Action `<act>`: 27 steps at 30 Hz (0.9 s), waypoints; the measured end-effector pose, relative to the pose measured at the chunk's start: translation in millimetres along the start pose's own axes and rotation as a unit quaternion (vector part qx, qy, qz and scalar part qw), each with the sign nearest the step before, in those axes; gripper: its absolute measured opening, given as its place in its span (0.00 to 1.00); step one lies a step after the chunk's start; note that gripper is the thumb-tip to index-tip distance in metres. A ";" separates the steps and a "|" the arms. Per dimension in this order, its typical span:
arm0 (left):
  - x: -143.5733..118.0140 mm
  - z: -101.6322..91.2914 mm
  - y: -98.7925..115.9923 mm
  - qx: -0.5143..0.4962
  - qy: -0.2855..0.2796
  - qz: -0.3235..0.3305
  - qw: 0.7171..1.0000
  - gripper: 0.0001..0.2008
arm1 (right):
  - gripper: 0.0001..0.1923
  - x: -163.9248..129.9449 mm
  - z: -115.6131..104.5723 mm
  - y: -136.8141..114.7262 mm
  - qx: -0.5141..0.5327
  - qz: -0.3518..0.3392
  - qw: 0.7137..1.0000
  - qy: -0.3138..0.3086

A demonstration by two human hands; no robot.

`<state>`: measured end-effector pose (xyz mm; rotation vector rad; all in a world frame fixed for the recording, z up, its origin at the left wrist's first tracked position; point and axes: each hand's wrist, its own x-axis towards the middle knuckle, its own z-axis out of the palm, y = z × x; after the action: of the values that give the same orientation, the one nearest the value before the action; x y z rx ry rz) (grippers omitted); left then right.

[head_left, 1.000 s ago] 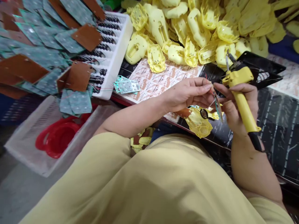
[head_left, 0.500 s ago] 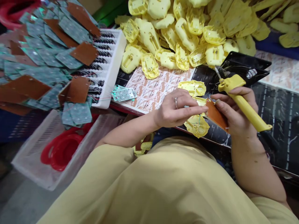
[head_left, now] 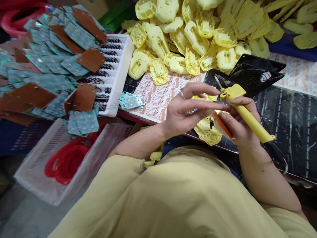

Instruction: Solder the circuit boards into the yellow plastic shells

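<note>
Yellow plastic shells (head_left: 158, 41) lie heaped along the far side of the dark worktop (head_left: 294, 132), with green and brown circuit boards (head_left: 74, 66) piled by a white tray (head_left: 127, 66) at left. Closer in, the right hand (head_left: 244, 129) pinches an orange-brown board (head_left: 221, 125) between thumb and fingers and also grips a yellow-handled tool (head_left: 252, 122). That board sits at the near edge, just beside an open yellow shell (head_left: 211, 136). Half a second ago its brown face showed broader; now it is turned more edge-on, and the tool has shifted left. The left hand (head_left: 183, 110) has turned, fingers now parted and reaching to the right; I cannot tell whether its thumb pinches anything.
</note>
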<state>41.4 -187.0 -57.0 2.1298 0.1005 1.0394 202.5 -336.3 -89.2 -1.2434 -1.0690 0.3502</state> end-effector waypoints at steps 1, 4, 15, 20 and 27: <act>5.1 -0.8 0.6 -0.016 -0.018 -0.060 0.998 0.27 | 0.18 -2.1 0.5 -0.8 0.006 -0.012 1.000 0.001; 27.5 -10.0 -7.1 -0.064 -0.092 -0.200 0.973 0.26 | 0.18 -9.2 -8.4 -5.4 -0.054 -0.054 0.997 0.010; 76.0 12.6 -94.7 0.172 -0.240 -0.226 0.928 0.04 | 0.08 -20.3 -81.9 -14.1 -0.292 -0.188 0.937 0.031; 72.6 21.0 -108.3 0.225 -0.277 -0.190 0.915 0.11 | 0.05 -10.0 -89.0 -13.2 -0.325 -0.174 0.929 -0.020; 59.7 24.9 -121.0 0.275 -0.251 -0.185 0.910 0.11 | 0.07 -10.9 -92.9 2.1 -0.343 -0.197 0.917 -0.047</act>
<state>127.7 -93.1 -107.6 2.6720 0.5800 0.2253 272.5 -398.4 -90.8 -1.5811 -1.5653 -0.3156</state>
